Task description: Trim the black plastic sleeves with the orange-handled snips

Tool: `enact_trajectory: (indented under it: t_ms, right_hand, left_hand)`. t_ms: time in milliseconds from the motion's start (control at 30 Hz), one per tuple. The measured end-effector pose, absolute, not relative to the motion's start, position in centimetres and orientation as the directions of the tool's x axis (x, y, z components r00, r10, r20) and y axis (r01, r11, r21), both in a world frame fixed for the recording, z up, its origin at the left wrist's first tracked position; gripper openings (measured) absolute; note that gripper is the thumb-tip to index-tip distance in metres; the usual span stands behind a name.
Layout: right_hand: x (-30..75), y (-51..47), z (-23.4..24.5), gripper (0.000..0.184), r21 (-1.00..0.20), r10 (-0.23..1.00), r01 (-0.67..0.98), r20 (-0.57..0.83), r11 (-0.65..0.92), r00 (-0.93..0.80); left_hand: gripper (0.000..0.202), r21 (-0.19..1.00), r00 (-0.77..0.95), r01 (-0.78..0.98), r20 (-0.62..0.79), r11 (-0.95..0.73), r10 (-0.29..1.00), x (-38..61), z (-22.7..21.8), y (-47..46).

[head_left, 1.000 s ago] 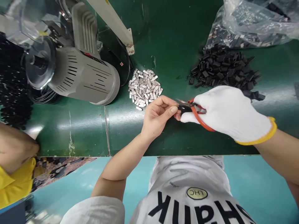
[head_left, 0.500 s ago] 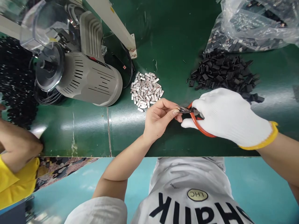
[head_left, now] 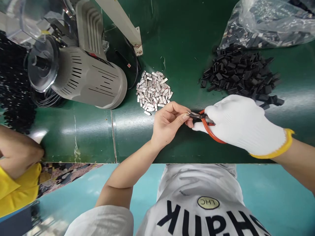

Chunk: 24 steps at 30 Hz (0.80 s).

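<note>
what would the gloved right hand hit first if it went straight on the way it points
Most likely the left hand: its fingertips sit right at the tips of the red-handled pliers in the right hand. Depth is hard to judge from this view.

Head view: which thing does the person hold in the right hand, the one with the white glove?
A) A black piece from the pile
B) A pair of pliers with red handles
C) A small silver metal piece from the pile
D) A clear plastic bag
B. The white-gloved right hand closes around the red-handled pliers, whose metal tips point toward the bare left hand.
</note>
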State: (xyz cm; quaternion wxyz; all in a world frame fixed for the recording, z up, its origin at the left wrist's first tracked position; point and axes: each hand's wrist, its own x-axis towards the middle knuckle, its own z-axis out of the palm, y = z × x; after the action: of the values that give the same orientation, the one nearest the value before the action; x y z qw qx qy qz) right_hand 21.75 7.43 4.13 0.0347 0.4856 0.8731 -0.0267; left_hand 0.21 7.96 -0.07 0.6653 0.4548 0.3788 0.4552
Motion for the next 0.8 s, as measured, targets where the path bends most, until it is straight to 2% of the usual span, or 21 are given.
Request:
enact_trajectory:
  t_ms: [200,367,600,700,800]
  right_hand:
    - [21.7,7.5,3.4,0.04,-0.025,0.856,0.857,-0.049,0.515,-0.515]
    - [21.7,7.7,3.0,0.05,-0.052,0.862,0.864,-0.058,0.5,-0.503]
    - [22.3,9.1,4.4,0.065,-0.311,0.895,0.87,-0.112,0.382,-0.432]
    - [22.7,9.4,5.5,0.055,-0.465,0.925,0.832,-0.071,0.301,-0.374]
    - [22.6,9.2,6.2,0.04,-0.646,0.923,0.732,-0.107,0.219,-0.371]
  left_hand:
    - [0.02,0.946,0.303,-0.266,-0.101,0.186,0.948,0.0,-0.1,8.0]
    - [0.014,0.944,0.345,-0.273,-0.086,0.187,0.935,0.1,-0.2,8.1]
    - [0.023,0.949,0.308,-0.238,-0.128,0.207,0.943,0.0,-0.1,8.4]
    - [0.022,0.955,0.281,-0.246,-0.096,0.168,0.955,-0.1,0.1,8.4]
    - [0.019,0.972,0.272,-0.218,-0.028,0.09,0.962,0.0,0.4,8.2]
